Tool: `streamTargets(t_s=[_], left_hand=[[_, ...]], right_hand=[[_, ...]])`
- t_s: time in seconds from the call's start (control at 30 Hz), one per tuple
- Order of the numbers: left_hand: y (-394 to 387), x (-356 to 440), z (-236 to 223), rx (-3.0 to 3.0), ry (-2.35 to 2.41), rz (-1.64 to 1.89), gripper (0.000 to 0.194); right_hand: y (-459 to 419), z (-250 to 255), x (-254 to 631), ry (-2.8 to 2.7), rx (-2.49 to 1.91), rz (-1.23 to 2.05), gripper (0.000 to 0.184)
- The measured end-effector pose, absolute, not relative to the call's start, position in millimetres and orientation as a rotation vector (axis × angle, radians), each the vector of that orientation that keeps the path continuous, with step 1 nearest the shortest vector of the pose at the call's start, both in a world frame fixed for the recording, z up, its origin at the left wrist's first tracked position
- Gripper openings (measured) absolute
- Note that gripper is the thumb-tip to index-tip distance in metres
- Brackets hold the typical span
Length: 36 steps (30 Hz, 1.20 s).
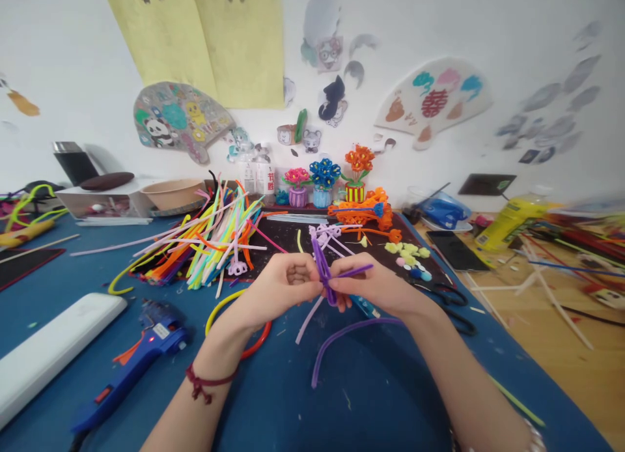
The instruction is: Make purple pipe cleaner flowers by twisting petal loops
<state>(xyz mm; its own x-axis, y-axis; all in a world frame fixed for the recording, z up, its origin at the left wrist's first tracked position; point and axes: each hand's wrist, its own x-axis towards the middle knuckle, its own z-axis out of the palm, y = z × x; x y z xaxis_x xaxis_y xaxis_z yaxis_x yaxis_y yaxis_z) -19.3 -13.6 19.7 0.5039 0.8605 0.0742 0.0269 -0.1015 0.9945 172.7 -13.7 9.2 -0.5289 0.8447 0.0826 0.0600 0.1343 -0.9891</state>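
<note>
Head view: the purple pipe cleaner (pixel 321 263) is up in both hands, to the right of the glue gun (pixel 139 364) and farther from the person. It is bent into narrow loops whose long axis runs nearly upright, the top leaning slightly left; one straight tail points right and a little upward. The left hand (pixel 288 279) has its fingers curled in, thumb and forefinger tips together, pinching the loops low down. The right hand (pixel 375 286) pinches them at the same spot, thumb facing the person, fingers bent. To the right of the glue gun, a loose purple stem (pixel 332 343) curves across the table (pixel 273 406); beyond the gun lies a bundle of coloured pipe cleaners (pixel 208 243).
</note>
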Motion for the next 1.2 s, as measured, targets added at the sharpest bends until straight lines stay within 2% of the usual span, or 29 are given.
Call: streamTargets(t_s=[0.3, 0.6, 0.73, 0.87, 1.03, 1.1, 1.2], left_hand=[[-12, -16, 20, 1.493, 0.952, 0.912, 0.030], [-13, -12, 14, 1.280, 0.859, 0.962, 0.019], [-15, -6, 9, 1.525, 0.919, 1.148, 0.013], [-16, -10, 6, 2.227, 1.028, 1.322, 0.009], [-14, -19, 5, 3.055, 0.855, 1.113, 0.030], [-12, -18, 3, 2.978, 0.931, 1.128, 0.030], [-11, -12, 3, 2.341, 1.152, 1.238, 0.016]], right_hand=[[-9, 1, 162, -1.636, -0.883, 1.099, 0.017], [-8, -6, 160, -1.784, -0.807, 0.624, 0.014], [-11, -5, 158, -1.678, -0.840, 0.668, 0.014], [-12, -4, 155, -1.589, -0.892, 0.796, 0.016], [-8, -6, 154, -1.500, -0.921, 0.928, 0.019], [-6, -7, 154, -1.510, -0.917, 0.912, 0.018], [-7, -6, 156, -1.587, -0.905, 0.752, 0.015]])
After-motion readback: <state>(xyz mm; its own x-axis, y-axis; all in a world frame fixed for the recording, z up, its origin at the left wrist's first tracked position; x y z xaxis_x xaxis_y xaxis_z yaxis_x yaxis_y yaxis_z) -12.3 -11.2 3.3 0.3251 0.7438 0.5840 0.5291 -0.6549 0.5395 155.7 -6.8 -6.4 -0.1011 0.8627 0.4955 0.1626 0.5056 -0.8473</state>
